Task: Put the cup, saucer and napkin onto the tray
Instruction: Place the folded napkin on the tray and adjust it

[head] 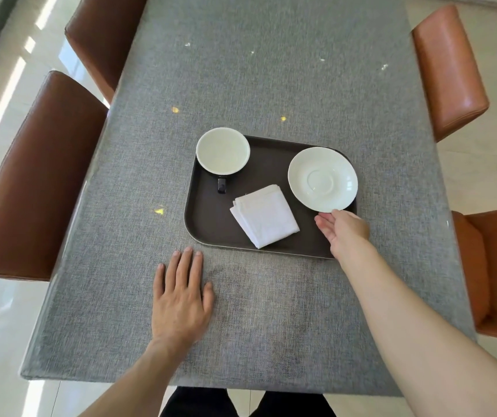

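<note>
While your right hand point(343, 228) grips the near rim of the saucer point(322, 179), the last of the three placements looks to be in hand. Your fingers close on the saucer's edge from below; the thumb side is hidden, so the exact pinch cannot be told. The saucer sits over the right end of the tray point(208, 218), its far rim reaching toward the tray's right corner; whether it rests flat or hangs slightly tilted above the surface cannot be told from this view. The cup point(222, 152) stands upright at the tray's far left corner, handle pointing toward you, its rim overlapping the tray edge in this view. The napkin point(264, 216), folded, lies on the tray near the middle, just beside the saucer and apart from the cup. Your left hand point(181, 299) lies palm down on the grey table point(271, 85), fingers spread and holding nothing, just short of the tray's near edge. Judgement: cup and napkin are done, saucer nearly so. The next move calls for settling the saucer fully inside the tray's lip, clear of the napkin's corner, then letting go without dragging it.
</note>
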